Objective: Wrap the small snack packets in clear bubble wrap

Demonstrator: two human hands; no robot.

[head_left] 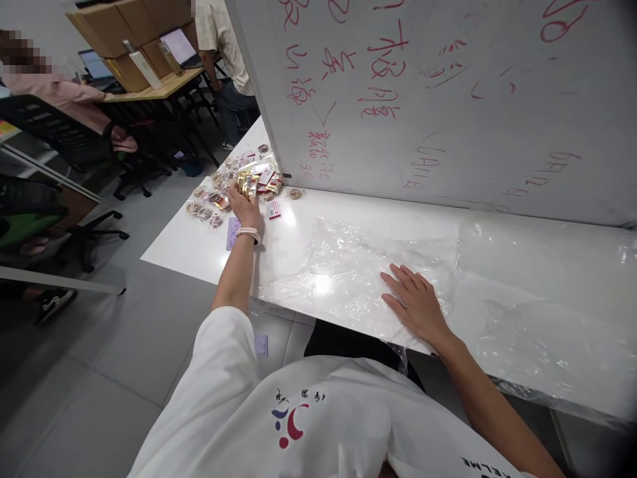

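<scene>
My left hand [243, 207], with a pale band on the wrist, reaches to the heap of small wrapped packets [202, 211] at the table's far left. Its fingers are closed around a shiny gold-wrapped packet [247, 185]; the fingertips are partly hidden. Under that wrist lies a purple card [232, 234], and a small red-and-white box [273, 210] is just to the right. My right hand [415, 302] rests with spread fingers on a large clear plastic bag [343, 255], which is crumpled across the white table.
A whiteboard [398, 99] with red writing stands along the table's back edge. More clear plastic [527, 332] covers the right side. A round packet [294, 194] sits by the board. Two people, an office chair [54, 139] and a wooden desk [164, 86] are at the left.
</scene>
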